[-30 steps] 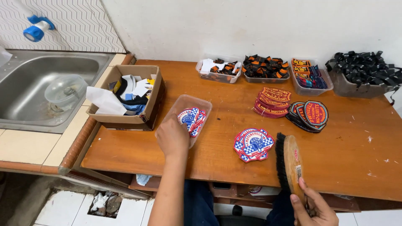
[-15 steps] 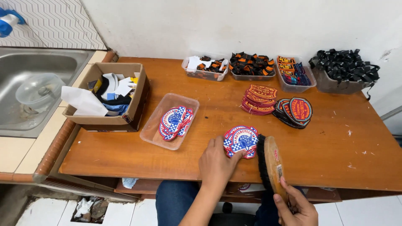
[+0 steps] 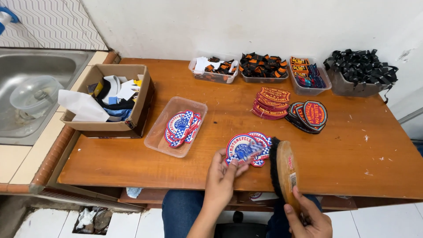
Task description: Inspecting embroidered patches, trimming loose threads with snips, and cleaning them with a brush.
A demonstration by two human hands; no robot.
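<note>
Wooden table (image 3: 352, 154): patch stacks (image 3: 273, 102), trays (image 3: 154, 141), box (image 3: 115, 128) (cardboard).

Right hand (image 3: 308, 220): cut off by bottom frame edge, wrist out of view. Wooden brush (image 3: 284, 172): handle end hidden inside that hand's grip. Patch (image 3: 246, 151) at left hand (image 3: 222, 178) fingertips: motion-blurred, design unreadable. Sink (image 3: 39, 66), upper left: cropped by left edge. Blue tap (image 3: 5, 18): only fragment visible at top-left corner. Black strap pile (image 3: 360, 66), upper right: single pieces indistinguishable.

Bare table (image 3: 352, 154) lies right of the brush (image 3: 284, 169); tray (image 3: 176, 128) and box (image 3: 110, 101) crowd the left.
</note>
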